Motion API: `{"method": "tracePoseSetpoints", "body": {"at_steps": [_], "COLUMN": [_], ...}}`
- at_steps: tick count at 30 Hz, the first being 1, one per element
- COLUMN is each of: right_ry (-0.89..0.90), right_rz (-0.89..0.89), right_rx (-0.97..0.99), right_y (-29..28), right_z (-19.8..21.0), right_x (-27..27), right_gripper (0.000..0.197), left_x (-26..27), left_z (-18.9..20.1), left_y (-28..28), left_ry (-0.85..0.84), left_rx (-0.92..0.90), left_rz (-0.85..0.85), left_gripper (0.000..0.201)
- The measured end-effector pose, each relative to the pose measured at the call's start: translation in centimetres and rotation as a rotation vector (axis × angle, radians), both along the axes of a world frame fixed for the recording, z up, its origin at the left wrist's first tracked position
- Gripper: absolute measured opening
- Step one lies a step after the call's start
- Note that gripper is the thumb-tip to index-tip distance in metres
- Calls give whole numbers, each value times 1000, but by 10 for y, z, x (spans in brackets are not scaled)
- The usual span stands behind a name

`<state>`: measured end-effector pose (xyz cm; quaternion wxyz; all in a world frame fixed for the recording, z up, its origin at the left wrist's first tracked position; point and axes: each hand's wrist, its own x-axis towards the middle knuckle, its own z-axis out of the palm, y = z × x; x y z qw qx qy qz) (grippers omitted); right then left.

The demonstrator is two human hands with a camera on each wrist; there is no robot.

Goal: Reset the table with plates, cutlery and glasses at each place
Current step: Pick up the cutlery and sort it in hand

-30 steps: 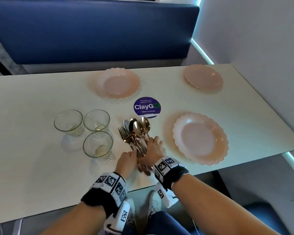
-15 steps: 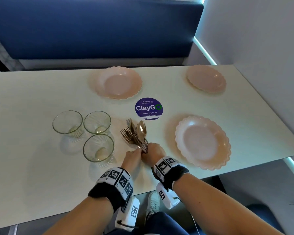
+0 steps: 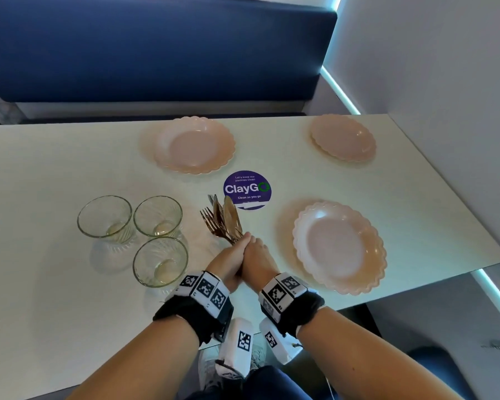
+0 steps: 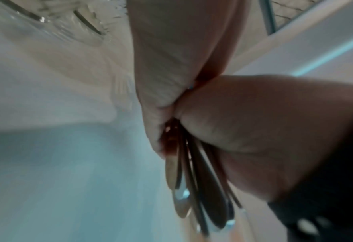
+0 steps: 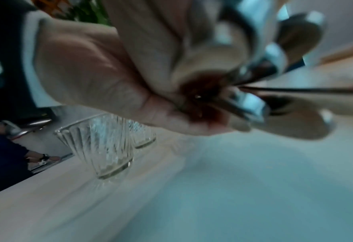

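A bundle of gold-coloured forks and spoons (image 3: pixel 225 220) stands tilted up off the white table (image 3: pixel 55 168), heads pointing away from me. My left hand (image 3: pixel 233 254) and right hand (image 3: pixel 257 252) are pressed together and both grip the handles. In the left wrist view the handle ends (image 4: pixel 194 180) stick out below the two clasped hands. The spoon bowls (image 5: pixel 254 70) fan out in the right wrist view. Three clear glasses (image 3: pixel 104 216) (image 3: pixel 158 216) (image 3: pixel 160 262) stand left of the hands. Pink scalloped plates lie at the near right (image 3: pixel 339 246), far middle (image 3: pixel 191 145) and far right (image 3: pixel 344 138).
A round purple sticker (image 3: pixel 247 189) is on the table just beyond the cutlery. A blue bench back (image 3: pixel 156 47) runs along the far side and a wall (image 3: pixel 445 82) closes the right. The table's near edge is under my wrists.
The cutlery lay spread flat on the table a second ago. Both hands have closed together round the handles and raised it into one tight, tilted bundle.
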<state>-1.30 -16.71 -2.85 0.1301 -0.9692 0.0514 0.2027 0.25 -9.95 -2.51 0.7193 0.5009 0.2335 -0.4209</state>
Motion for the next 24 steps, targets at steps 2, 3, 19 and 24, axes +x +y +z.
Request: {"method": "tracePoseSetpoints", "body": {"at_steps": [2, 3, 19, 24], "right_ry": [-91, -107, -356, -332], "right_rz": [3, 4, -159, -253], "right_rx": [68, 107, 547, 603], "right_y": [-2, -4, -65, -91], "right_z": [19, 26, 47, 50], "right_x": [0, 1, 15, 27], "right_gripper": [43, 41, 16, 3], "left_x": [6, 8, 37, 43], "left_z": [6, 9, 18, 28], "left_y": [-1, -1, -14, -39], "left_ry": [-9, -24, -175, -171], "left_rx": [-55, -67, -203, -242], "left_rz": [33, 46, 30, -58], "left_gripper": [47, 43, 14, 29]}}
